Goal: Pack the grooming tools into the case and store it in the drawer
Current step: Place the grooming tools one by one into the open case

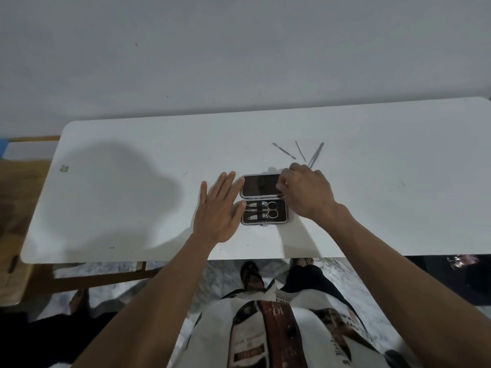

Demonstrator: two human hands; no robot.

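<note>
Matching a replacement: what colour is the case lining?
Black lining, silver rim; the head view shows it.

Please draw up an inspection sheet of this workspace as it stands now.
Surface: white table, small marks and a chip at its left.
Job's things: case open flat; clippers and scissors in its near half; three loose tools beyond it.
Clutter: nothing seen.
Grippers: left hand flat, fingers straight, beside the case; right hand curled at the lid's right edge.
Cables: nothing seen.
Surroundings: grey wall, wooden furniture at left, marbled floor; drawer not seen.

Plain home room: white table, bare wall, marble floor.
</note>
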